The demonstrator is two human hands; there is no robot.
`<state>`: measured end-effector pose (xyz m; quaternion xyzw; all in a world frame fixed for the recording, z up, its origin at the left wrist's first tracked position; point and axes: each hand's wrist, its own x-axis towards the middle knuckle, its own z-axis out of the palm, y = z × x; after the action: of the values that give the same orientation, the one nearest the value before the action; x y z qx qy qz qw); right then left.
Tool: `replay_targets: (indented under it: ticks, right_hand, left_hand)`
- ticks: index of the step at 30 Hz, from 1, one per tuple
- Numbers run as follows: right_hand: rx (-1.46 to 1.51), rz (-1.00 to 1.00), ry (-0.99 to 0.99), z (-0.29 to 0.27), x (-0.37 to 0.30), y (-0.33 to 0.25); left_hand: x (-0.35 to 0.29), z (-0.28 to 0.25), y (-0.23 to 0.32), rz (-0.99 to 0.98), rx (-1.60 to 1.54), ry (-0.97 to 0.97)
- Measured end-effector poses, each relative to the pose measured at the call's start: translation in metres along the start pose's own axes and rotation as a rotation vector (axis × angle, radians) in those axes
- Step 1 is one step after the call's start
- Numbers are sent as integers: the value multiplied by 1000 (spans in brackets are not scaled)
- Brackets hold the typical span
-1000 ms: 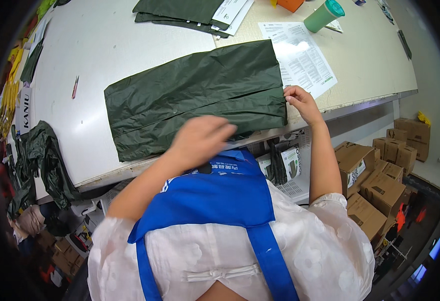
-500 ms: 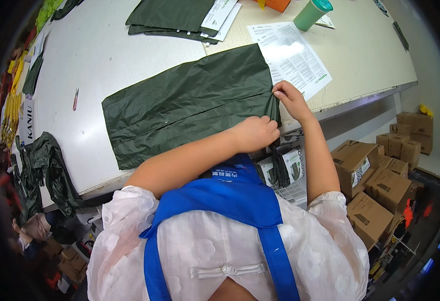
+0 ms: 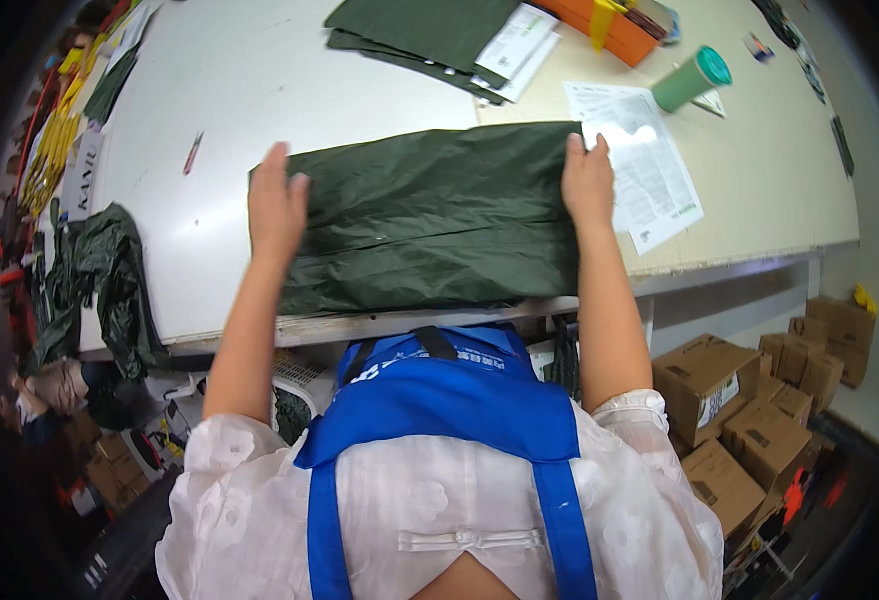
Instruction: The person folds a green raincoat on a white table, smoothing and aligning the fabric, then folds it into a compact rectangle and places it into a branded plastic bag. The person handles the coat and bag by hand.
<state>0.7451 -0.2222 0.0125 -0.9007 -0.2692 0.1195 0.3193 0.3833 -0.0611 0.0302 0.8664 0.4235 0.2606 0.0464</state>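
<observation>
A dark green, shiny fabric piece (image 3: pixel 429 215), folded into a long rectangle, lies along the table's near edge. Creases run across it from end to end. At its left end rests my left hand (image 3: pixel 277 210), fingers stretched out and thumb apart. My right hand (image 3: pixel 587 185) lies against the right end, with its fingers extended and a little spread. Neither hand visibly grips the fabric.
Beyond the fabric are stacked dark green pieces (image 3: pixel 414 35) with white cards, a printed sheet (image 3: pixel 649 160), a green tumbler (image 3: pixel 689 80) and an orange box (image 3: pixel 609 28). A small red-handled tool (image 3: pixel 192 155) lies left. Cardboard boxes (image 3: pixel 704 385) stand below right.
My left hand has swung from the fabric's right end to its left end. The right hand has opened along the right edge. The fabric's gathered right end now lies flatter and straighter.
</observation>
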Motion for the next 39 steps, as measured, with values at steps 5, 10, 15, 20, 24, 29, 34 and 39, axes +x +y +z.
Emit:
replay_targets:
  ticks: [5,10,15,20,24,29,34,39]
  right_hand:
    - [-157,40,-11,19,19,13]
    - [-274,-4,116,27,11,25]
    - [-349,33,144,29,8,23]
    - [-461,-351,59,17,-44,-5]
    - [-739,-289,-126,41,-59,28]
    - [-768,-372,-8,63,-63,49]
    - [-842,-348,-32,61,-63,42]
    - [-182,-541,20,42,-95,-47]
  left_hand:
    - [19,22,-127,-246,-155,-188]
    - [16,47,-121,-356,-48,-407]
    - [5,62,-122,-190,-3,-149]
    - [-54,-10,-79,-112,99,-244]
    - [-98,12,-87,-120,153,-428]
    - [-105,21,-87,-73,152,-387]
    - [-94,18,-88,-42,148,-360]
    - [-108,-2,-108,-895,-425,-277]
